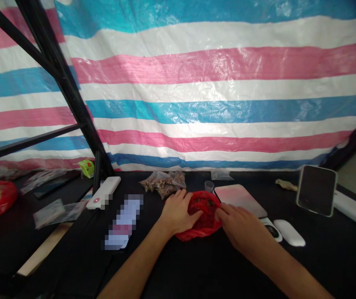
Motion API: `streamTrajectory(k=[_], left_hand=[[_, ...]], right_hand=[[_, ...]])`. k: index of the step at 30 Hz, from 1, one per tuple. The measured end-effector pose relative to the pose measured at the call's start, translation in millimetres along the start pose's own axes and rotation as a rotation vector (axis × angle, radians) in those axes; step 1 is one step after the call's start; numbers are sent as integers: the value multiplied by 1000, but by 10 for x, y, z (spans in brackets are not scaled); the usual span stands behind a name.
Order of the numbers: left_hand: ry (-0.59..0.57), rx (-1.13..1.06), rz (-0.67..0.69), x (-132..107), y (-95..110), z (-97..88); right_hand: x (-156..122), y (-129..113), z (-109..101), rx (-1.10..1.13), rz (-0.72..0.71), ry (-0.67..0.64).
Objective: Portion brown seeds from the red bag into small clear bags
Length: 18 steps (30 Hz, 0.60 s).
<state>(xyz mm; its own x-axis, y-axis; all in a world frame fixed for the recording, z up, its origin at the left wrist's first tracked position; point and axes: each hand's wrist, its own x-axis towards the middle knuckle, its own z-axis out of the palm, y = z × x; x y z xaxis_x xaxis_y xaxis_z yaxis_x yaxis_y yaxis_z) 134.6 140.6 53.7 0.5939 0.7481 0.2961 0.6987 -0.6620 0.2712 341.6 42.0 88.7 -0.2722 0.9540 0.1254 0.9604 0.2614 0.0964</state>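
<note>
Where the red bag (204,220) lies | black tabletop (178,270) | striped tarp (215,91) behind

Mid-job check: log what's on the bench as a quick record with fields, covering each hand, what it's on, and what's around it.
Left hand: resting on the red plastic bag, on its left side
Right hand: fingertips at the bag's right side
Bag contents: dark, hard to make out
Beside bag: small clear cup, flat kitchen scale
Behind bag: clear bags of brown pieces
Surface: black table
Backdrop: striped pink, white and blue tarp
</note>
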Motion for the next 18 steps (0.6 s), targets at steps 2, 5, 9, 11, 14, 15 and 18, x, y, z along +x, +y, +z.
streamTrajectory(k=[2, 5, 9, 11, 14, 15, 18], left_hand=[[-16, -2, -3, -5, -13, 6], [-36, 4, -4, -5, -36, 21], [-46, 6, -6, -1, -42, 25], [-49, 6, 3, 0, -32, 9], [-54, 3, 10, -3, -4, -32], [-56, 1, 12, -6, 9, -47], [-53, -6, 28, -17, 52, -96]], right_hand=[[12, 7, -47, 129, 19, 76], [-7, -42, -44, 451, 74, 179], [33, -178, 101, 765, 188, 339], [76, -183, 162, 740, 268, 380], [91, -98, 191, 616, 323, 379], [76, -63, 189, 592, 324, 363], [1, 21, 160, 614, 284, 252]])
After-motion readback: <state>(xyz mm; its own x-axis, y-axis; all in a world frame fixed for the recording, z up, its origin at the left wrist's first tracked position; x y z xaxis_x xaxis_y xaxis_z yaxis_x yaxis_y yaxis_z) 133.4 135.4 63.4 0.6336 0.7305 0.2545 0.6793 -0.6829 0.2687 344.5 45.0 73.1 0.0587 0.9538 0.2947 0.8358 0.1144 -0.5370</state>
